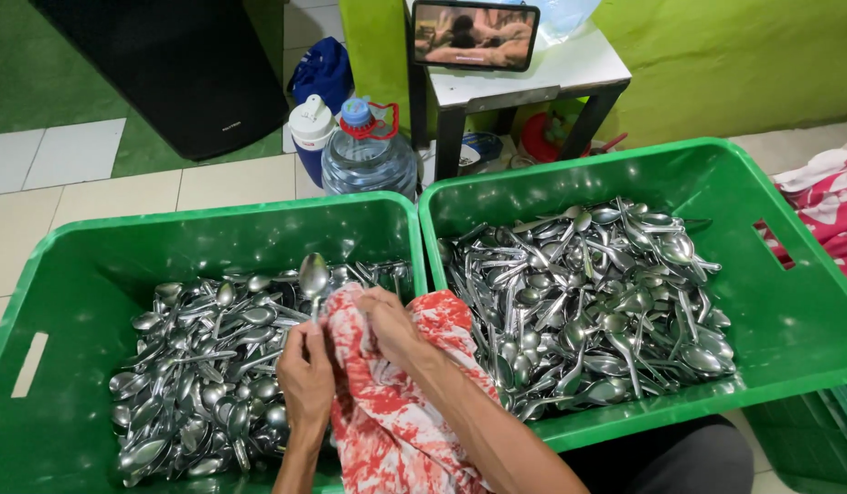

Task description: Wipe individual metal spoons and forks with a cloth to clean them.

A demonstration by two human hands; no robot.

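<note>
Your left hand (305, 373) grips a spoon (313, 277) by its handle, bowl up, shiny steel, over the left crate (94, 252). That crate holds a heap of spoons (199, 366). Your right hand (393, 327) pinches a red-and-white cloth (387, 412) closed around the spoon's handle. The right crate (762, 302) holds a bigger heap (579, 302). Both green crates sit on pale floor tiles (112, 197). Behind them stand a water bottle (369, 155) and a small white table (533, 78) with a phone (475, 35), against a green wall (734, 64).

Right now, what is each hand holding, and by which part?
The left hand holds a spoon by its handle, bowl up. The right hand grips the red-and-white cloth at its upper edge, by the handle.
</note>
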